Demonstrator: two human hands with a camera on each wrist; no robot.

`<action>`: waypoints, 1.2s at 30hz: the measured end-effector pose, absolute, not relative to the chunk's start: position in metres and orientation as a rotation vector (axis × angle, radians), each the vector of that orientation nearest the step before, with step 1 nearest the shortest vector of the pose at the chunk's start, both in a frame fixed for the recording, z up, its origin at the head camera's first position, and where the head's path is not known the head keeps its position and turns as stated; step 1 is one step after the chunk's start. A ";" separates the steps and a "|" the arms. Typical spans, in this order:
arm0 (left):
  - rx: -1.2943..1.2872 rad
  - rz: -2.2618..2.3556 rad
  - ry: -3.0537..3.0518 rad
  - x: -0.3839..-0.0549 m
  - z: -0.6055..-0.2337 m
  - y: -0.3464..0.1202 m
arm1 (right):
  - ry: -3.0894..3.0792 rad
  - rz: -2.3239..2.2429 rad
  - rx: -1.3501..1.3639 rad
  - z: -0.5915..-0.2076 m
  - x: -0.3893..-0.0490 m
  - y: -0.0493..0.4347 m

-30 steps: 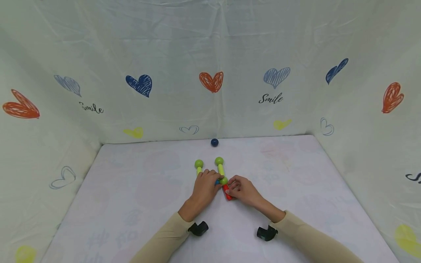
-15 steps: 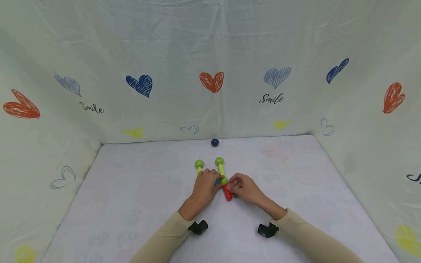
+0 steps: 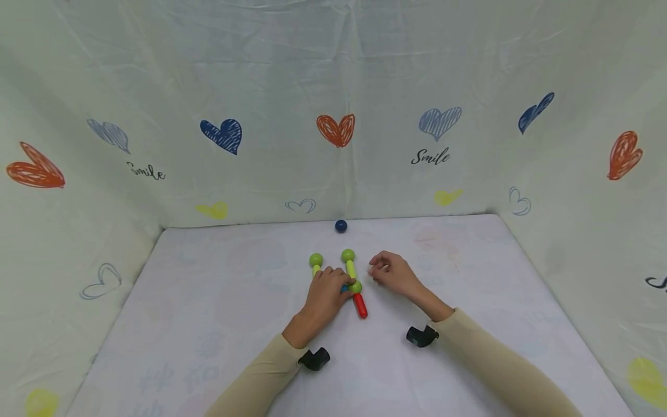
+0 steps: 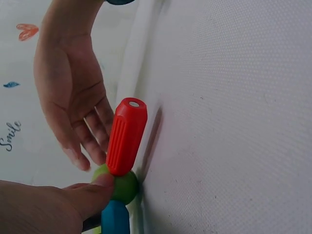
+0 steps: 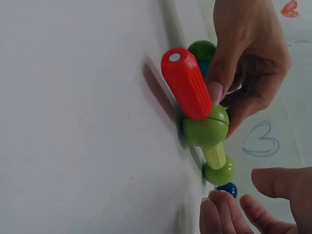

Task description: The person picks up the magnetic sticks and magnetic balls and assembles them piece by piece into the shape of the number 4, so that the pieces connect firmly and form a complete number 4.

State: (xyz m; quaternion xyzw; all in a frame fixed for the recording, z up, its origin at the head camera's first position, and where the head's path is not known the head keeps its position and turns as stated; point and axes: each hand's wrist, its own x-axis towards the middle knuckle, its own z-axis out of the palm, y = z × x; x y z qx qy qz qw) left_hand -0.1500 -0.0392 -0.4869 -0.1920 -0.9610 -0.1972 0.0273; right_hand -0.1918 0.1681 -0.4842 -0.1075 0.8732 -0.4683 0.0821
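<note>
My left hand [image 3: 324, 295] pinches a green ball [image 3: 356, 287] in a small frame of magnetic sticks and balls on the table. From that ball a red stick [image 3: 361, 306] points toward me, its metal-tipped end free. A yellow-green stick [image 3: 351, 269] runs away from it to another green ball [image 3: 348, 255]. Between thumb and fingers shows part of a blue stick [image 4: 116, 217], mostly covered by the hand in the head view. A third green ball [image 3: 315, 260] stands beyond my left knuckles. My right hand [image 3: 395, 274] hovers right of the frame, fingers loosely bent, holding nothing.
A dark blue ball [image 3: 341, 226] sits at the table's back edge. White cloth printed with hearts hangs behind and at both sides of the white table [image 3: 234, 324]. Black cameras [image 3: 422, 336] are worn at both wrists.
My right hand has let go of the red stick and moved up and away from me, leaving it attached to the green ball. The left hand stays in place.
</note>
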 end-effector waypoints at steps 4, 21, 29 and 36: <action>-0.594 -0.608 -2.967 -0.150 -0.486 -0.039 | 2.631 -1.407 -0.296 -0.480 -0.204 0.165; -0.590 -0.615 -2.995 -0.151 -0.485 -0.039 | 2.646 -1.405 -0.241 -0.468 -0.251 0.140; -0.581 -0.621 -2.996 -0.151 -0.487 -0.039 | 2.678 -1.335 -0.171 -0.473 -0.268 0.130; -0.580 -0.619 -2.995 -0.152 -0.487 -0.038 | 2.712 -1.265 -0.175 -0.474 -0.282 0.119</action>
